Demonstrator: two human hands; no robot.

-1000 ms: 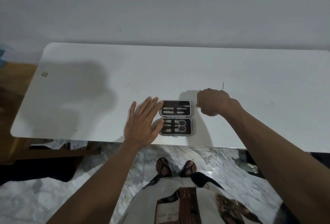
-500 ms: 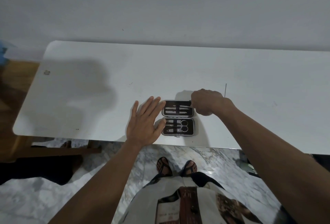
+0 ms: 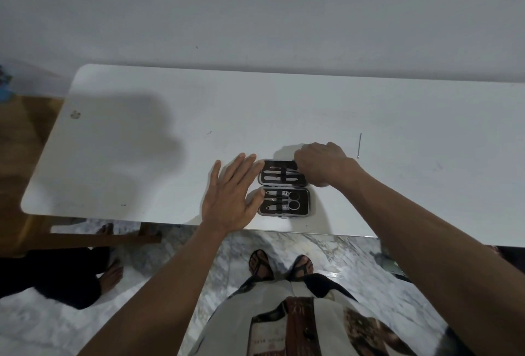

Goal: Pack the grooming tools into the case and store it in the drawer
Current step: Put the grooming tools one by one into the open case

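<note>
Nearest the wearer, the left hand [image 3: 231,195] lies flat and spread on the white table [image 3: 142,157], fingers released and grasping nothing, its fingertips touching the left edge of the open case [image 3: 284,189] as a brace. The near half of the case, just right of that hand's thumb, holds small scissors [image 3: 291,204] and other metal tools seated under elastic straps. The far half, under the right hand, shows slender tools already strapped in. The right hand [image 3: 322,163] is curled over the far-right corner of that half, fingers pinched together; judged from the pose it is seating a thin tool into its strap, though the tool itself is hidden and the grasp cannot be confirmed. Beyond and to the right of the right hand, well apart from the case, one thin metal pick [image 3: 359,145] lies loose on the table. Judged progress: packing is nearly complete; remaining are the loose pick, closing the case, and storing it in a drawer, which is not in view
</note>
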